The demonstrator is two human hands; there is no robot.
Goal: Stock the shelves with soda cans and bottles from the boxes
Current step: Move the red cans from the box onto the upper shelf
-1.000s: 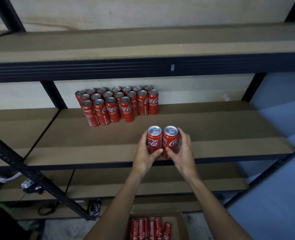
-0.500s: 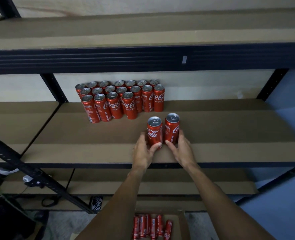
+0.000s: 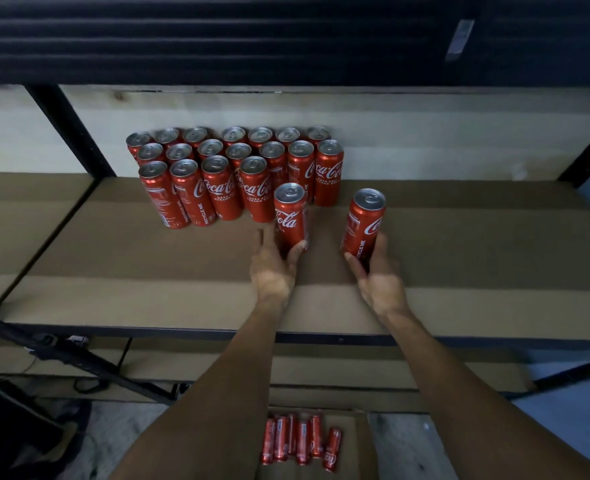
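Separately, left can [image 3: 289,216] and right can [image 3: 364,226] sit within curled fingers [image 3: 353,266].

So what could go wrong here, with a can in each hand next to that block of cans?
The left hand holds the left can close beside the front row of the stocked cans; a nudge could topple those tall, slim cans like dominoes. The right hand grips the right can low and tilted, so it might tip when set down.
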